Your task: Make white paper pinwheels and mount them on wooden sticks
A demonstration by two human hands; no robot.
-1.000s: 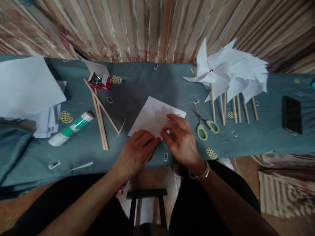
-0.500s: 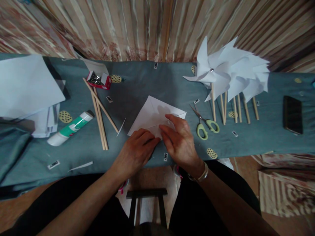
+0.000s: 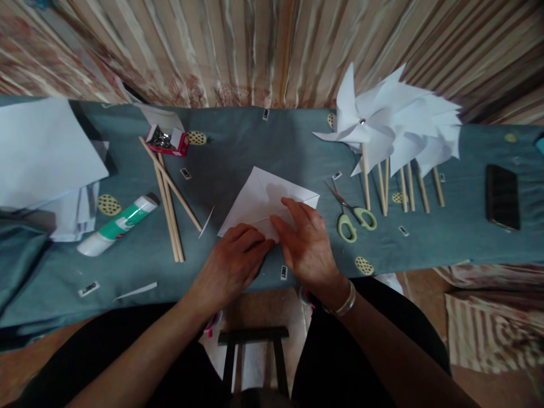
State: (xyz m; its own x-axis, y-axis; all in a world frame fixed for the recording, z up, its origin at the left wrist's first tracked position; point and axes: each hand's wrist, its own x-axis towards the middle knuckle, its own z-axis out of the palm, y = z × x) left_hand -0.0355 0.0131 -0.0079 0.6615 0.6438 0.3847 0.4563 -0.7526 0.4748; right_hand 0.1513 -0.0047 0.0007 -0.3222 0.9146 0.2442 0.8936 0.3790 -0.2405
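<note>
A square white sheet of paper point(image 3: 250, 198) with crease or cut lines lies turned like a diamond on the cloth in front of me. My left hand point(image 3: 236, 258) is closed, its curled fingers gripping the sheet's near edge; the fingertips are partly hidden. On the sheet's right half rests my right hand point(image 3: 308, 243), thumb and fingers apart, fingertips touching the paper. Just right of it are scissors point(image 3: 351, 212) with light green handles, blades slightly apart. Paper pinwheels point(image 3: 382, 124) on wooden sticks lie overlapping at the back right.
At left are a glue tube point(image 3: 117, 226), wooden sticks point(image 3: 170, 215), a red box point(image 3: 174, 144) of small metal pins and a stack of white paper point(image 3: 46, 147). Thin paper scraps point(image 3: 136, 290) lie about. A black phone point(image 3: 502, 196) is at far right. A curtain point(image 3: 255, 51) hangs behind.
The right hand's thumb and fingers have shifted very slightly left over the sheet. The left hand keeps its hold, and the whole view has drifted a little.
</note>
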